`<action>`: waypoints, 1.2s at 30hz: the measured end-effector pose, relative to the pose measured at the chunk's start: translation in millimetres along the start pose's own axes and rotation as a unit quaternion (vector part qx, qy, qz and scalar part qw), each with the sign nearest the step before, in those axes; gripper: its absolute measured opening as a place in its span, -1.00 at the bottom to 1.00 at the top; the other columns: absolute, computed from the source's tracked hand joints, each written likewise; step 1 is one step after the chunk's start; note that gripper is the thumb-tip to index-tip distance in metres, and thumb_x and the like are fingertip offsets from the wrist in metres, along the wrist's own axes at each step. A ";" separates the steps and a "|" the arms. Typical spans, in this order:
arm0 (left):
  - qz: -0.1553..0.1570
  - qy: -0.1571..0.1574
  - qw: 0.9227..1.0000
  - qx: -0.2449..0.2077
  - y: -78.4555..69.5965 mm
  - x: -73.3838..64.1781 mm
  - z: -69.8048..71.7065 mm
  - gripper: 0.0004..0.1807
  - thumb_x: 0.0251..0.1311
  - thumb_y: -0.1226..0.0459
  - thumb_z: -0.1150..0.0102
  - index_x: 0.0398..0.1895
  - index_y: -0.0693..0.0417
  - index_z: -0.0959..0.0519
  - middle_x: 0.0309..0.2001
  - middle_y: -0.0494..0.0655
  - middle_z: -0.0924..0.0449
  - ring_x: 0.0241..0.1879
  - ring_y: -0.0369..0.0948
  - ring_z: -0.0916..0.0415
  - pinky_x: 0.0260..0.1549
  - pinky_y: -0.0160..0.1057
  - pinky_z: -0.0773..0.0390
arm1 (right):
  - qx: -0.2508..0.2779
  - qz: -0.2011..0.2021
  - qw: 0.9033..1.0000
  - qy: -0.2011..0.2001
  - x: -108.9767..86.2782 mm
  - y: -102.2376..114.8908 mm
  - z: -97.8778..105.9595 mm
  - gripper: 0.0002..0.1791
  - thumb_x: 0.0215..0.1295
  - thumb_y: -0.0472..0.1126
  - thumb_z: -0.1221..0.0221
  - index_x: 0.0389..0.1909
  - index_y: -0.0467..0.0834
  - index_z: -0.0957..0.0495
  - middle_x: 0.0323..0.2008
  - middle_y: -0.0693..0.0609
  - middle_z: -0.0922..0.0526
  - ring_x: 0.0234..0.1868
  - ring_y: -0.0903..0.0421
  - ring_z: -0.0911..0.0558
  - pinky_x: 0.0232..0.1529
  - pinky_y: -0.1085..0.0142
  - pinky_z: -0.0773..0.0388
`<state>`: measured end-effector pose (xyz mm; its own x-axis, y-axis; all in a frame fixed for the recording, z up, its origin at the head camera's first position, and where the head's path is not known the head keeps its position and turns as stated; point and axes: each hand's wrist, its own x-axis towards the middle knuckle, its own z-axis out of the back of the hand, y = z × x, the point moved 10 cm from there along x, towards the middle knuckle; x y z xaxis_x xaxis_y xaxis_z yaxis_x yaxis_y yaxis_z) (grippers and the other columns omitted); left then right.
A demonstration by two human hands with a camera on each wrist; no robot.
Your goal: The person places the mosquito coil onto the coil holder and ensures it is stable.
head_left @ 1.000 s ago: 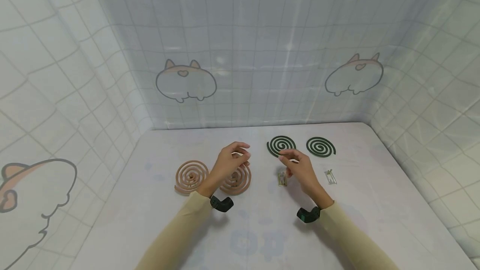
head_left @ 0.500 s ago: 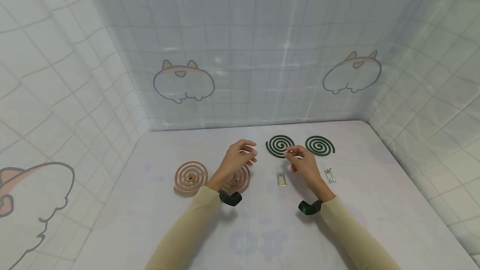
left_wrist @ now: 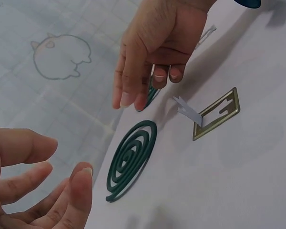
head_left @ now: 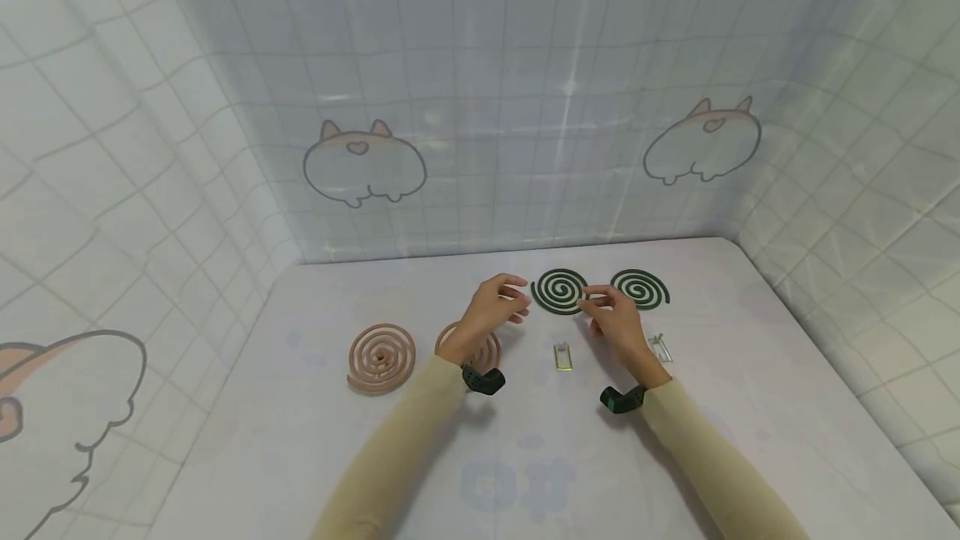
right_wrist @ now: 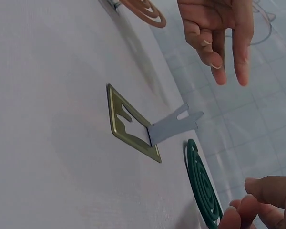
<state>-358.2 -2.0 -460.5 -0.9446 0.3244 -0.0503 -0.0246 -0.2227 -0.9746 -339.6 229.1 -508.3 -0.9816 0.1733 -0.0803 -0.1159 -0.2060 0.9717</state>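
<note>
Two green mosquito coils lie at the back of the table: the left one (head_left: 557, 292) and the right one (head_left: 641, 289). My left hand (head_left: 491, 308) hovers just left of the left coil, its fingers loosely bent and holding nothing. My right hand (head_left: 619, 325) is over the gap between the coils, fingertips near the left coil's edge; nothing shows in its fingers. Below the left coil lies a small metal coil stand (left_wrist: 231, 110) with its grey prong bent up (right_wrist: 174, 128). A second stand (head_left: 661, 348) is partly behind my right hand.
On the left lie two brown coils, the outer one (head_left: 381, 359) and one (head_left: 489, 354) partly covered by my left wrist; small brackets seem to sit at their centres. A patterned fabric wall (head_left: 480, 148) rises behind the table (head_left: 315, 457).
My left hand has moved right and away from me, off the inner brown coil towards the left green coil. The right hand has shifted slightly right and forward, uncovering the nearer metal stand.
</note>
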 end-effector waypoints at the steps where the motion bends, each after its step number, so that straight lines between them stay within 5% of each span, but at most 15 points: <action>1: 0.004 0.001 1.000 0.000 0.6 1.7 -1.6 -0.55 0.40 0.35 -0.27 0.30 0.23 -0.49 -0.02 0.13 -0.60 -0.05 0.17 -0.69 -0.07 0.02 -0.71 | -0.001 -0.002 1.000 -0.001 1.0 -0.8 0.7 -0.59 0.43 -0.19 -0.31 0.23 -0.19 -0.57 -0.06 -0.16 -0.60 -0.58 0.17 -0.49 -0.54 0.34 -0.53; 17: 0.042 0.008 0.999 -0.017 15.1 30.7 -26.5 -0.55 0.39 0.36 -0.26 0.29 0.28 -0.47 -0.01 0.14 -0.55 0.03 0.20 -0.59 -0.02 0.06 -0.67 | -0.011 -0.005 1.000 -0.011 12.6 -4.5 9.2 -0.54 0.43 -0.16 -0.31 0.30 -0.14 -0.55 -0.07 -0.15 -0.62 -0.61 0.20 -0.50 -0.59 0.38 -0.49; 28: 0.063 -0.022 0.997 0.045 31.6 44.2 -29.3 -0.58 0.36 0.31 -0.31 0.24 0.19 -0.49 -0.10 0.06 -0.50 -0.32 -0.03 -0.58 -0.28 -0.12 -0.68 | -0.033 -0.024 0.999 -0.007 19.5 -7.6 12.6 -0.49 0.44 -0.11 -0.30 0.35 -0.13 -0.51 -0.21 -0.10 -0.58 -0.60 0.18 -0.47 -0.59 0.36 -0.47; 36: 0.078 -0.049 0.994 0.064 37.2 49.5 -26.5 -0.62 0.36 0.27 -0.31 0.18 0.13 -0.52 0.13 0.20 -0.40 -0.51 -0.14 -0.55 -0.37 -0.20 -0.66 | -0.065 -0.037 0.997 -0.002 26.2 -9.6 11.0 -0.46 0.45 -0.11 -0.29 0.38 -0.16 -0.47 -0.26 -0.09 -0.53 -0.65 0.17 -0.42 -0.65 0.35 -0.40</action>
<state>-397.2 30.0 -505.1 -0.9673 0.1876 -0.1705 0.0884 -0.3809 -0.9204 -362.6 246.3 -517.3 -0.9690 0.1972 -0.1487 -0.2064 -0.3158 0.9261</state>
